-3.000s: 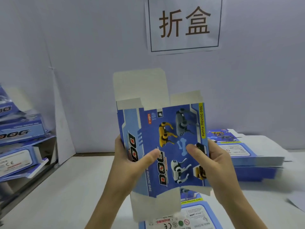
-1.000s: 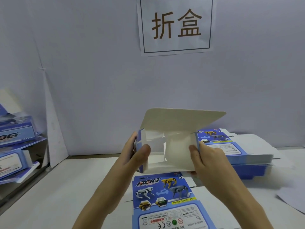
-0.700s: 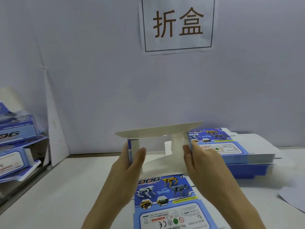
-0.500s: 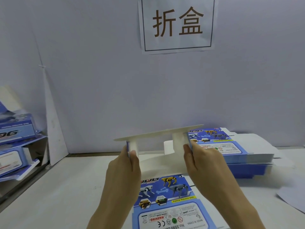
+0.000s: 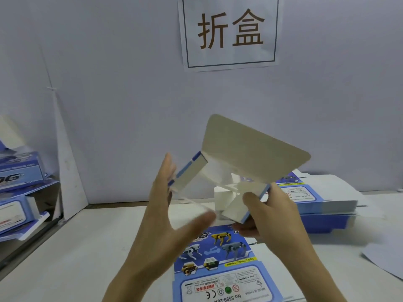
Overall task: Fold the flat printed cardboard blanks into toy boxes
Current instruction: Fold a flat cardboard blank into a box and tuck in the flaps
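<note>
1. Evidently the table [image 5: 87,247] carries a stack of blanks [image 5: 322,199] at the right and one flat blank [image 5: 218,258] just below the hands.
2. Above that blank, a half-formed box [image 5: 235,205] hangs tilted in the air with its lid flap [image 5: 250,149] raised. It looks like thin, light card that creases easily, so it is best gripped at folded corners.
3. Its lower right corner is pinched by the right hand [image 5: 268,214], while the left hand [image 5: 165,214] lies straight-fingered against the left wall.
4. Blur hides the left thumb's contact and the inner flaps.

The box [image 5: 250,153] is plain grey-white inside, with blue and white on its edge. The flat blank [image 5: 218,258] is blue, with 1 yellow dog, 1 grey dog and 1 white dog. The sign [image 5: 231,57] is white with brown writing.
</note>
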### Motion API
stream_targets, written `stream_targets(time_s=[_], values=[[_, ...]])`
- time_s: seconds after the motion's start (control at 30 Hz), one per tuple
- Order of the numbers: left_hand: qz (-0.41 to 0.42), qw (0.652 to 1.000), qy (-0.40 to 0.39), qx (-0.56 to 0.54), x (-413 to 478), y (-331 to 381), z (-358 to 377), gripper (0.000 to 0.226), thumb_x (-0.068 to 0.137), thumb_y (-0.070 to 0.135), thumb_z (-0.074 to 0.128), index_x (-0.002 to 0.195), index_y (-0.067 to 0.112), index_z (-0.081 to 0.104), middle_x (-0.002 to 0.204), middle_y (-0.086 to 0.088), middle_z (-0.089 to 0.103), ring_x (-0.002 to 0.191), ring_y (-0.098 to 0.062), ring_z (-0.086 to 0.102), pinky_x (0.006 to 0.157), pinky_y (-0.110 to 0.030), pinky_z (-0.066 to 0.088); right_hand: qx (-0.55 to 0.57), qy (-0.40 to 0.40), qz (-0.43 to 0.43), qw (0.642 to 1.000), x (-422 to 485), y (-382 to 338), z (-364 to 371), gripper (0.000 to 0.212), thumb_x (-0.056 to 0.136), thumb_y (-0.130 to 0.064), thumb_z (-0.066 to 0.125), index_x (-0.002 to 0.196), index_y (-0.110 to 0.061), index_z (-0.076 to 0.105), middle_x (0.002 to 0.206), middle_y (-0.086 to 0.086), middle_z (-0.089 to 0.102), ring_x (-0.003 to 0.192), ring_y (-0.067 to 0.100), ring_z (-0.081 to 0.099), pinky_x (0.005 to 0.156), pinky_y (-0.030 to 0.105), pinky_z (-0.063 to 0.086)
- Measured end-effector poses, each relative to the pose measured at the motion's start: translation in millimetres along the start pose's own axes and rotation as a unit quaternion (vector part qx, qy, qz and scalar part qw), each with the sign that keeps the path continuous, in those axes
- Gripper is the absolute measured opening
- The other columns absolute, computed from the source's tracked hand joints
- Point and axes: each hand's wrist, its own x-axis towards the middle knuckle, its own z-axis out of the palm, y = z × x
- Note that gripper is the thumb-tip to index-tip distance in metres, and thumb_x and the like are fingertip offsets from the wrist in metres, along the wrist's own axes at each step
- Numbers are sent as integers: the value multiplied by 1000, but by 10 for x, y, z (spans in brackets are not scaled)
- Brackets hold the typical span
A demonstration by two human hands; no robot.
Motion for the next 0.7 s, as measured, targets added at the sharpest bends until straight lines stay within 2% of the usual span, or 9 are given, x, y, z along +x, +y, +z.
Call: stream_targets(time_s=[0.07, 0.13, 0.2, 0.3, 0.5, 0.53, 0.57, 0.63, 0.7], values=[[96, 991, -20, 89, -19, -15, 58, 127, 48, 83, 66, 142, 56, -15, 152, 35, 3, 138, 15, 12, 98, 3, 24, 28, -25, 25, 999, -18, -44, 21, 8, 91, -13, 55, 95, -20, 52, 75, 10, 70, 56, 26, 71, 53, 39, 60], [163, 973, 21, 164, -4, -67, 119, 136, 52, 78, 68, 144, 40, -24, 156, 21, -10, 145, 2, -5, 109, -5, 13, 33, -70, 20, 997, -56, -73, 43, 12, 92, -16, 57, 101, -21, 51, 71, 8, 72, 58, 26, 71, 53, 38, 60], [196, 960, 88, 181, 16, -96, 129, 140, 52, 68, 72, 146, 28, -24, 157, 0, -14, 146, -6, -12, 113, -9, 10, 28, -110, 5, 994, -97, -97, 54, 16, 91, -20, 59, 103, -25, 49, 68, 1, 73, 59, 23, 72, 49, 29, 57], [255, 934, 131, 214, 26, -88, 89, 138, 55, 62, 74, 150, 20, -16, 154, -19, -10, 147, -7, -13, 111, -4, 11, 46, -131, -14, 990, -134, -148, 37, 16, 90, -26, 61, 102, -24, 50, 70, 4, 74, 61, 24, 72, 50, 28, 57], [291, 912, 148, 246, -3, -1, 52, 121, 61, 57, 81, 145, -2, 19, 149, -29, -5, 147, -8, -11, 113, -9, 15, 171, -168, 52, 969, -151, -187, 17, 22, 90, -22, 55, 96, -2, 61, 73, 20, 72, 66, 32, 72, 50, 29, 57], [278, 921, 136, 237, -1, -6, 32, 123, 59, 59, 82, 147, 4, 16, 152, -22, -6, 148, -13, -10, 115, -17, 23, 175, -182, 54, 966, -148, -184, 17, 19, 90, -20, 55, 93, -2, 62, 72, 20, 72, 66, 33, 72, 51, 29, 57], [262, 931, 120, 225, -1, -5, 17, 123, 60, 61, 81, 149, 15, 10, 155, -14, -8, 149, -20, -9, 115, -34, 31, 174, -189, 51, 965, -146, -181, 17, 16, 91, -18, 56, 89, -4, 63, 71, 19, 72, 67, 34, 72, 51, 30, 57], [231, 945, 90, 215, 3, -12, -19, 117, 59, 55, 81, 145, 38, 3, 157, -1, -10, 149, -26, -9, 110, -62, 30, 165, -191, 42, 967, -149, -178, 22, 13, 92, -17, 57, 84, -8, 63, 69, 19, 71, 67, 34, 72, 51, 31, 58], [213, 950, 75, 214, 18, 52, -57, 123, 53, 50, 82, 143, 47, -1, 158, 5, -12, 148, -23, -12, 106, -68, 30, 149, -178, 35, 972, -148, -175, 29, 14, 92, -14, 56, 82, -9, 65, 68, 19, 71, 64, 32, 72, 50, 29, 57]])
